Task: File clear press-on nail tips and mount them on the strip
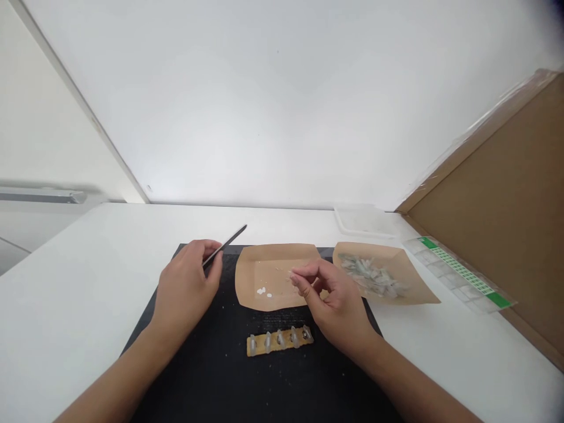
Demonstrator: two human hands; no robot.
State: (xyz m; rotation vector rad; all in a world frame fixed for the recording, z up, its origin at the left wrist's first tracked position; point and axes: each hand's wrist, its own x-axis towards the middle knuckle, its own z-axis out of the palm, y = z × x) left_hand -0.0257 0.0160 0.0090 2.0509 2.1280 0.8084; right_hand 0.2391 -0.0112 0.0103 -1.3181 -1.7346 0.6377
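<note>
A slim dark metal tool with a narrow tip, its exact kind unclear, is gripped in my left hand and points up to the right. My right hand is pinched closed over the right side of a brown paper tray; whatever is between its fingertips is too small to make out. Small white bits lie in that tray. In front of it, on the black mat, sits a short yellowish strip with several upright translucent pieces in a row.
A second brown paper tray at right holds a heap of translucent pieces. Beyond are a clear plastic container and a clear compartment box with a green label. A cardboard panel borders the white table's right side.
</note>
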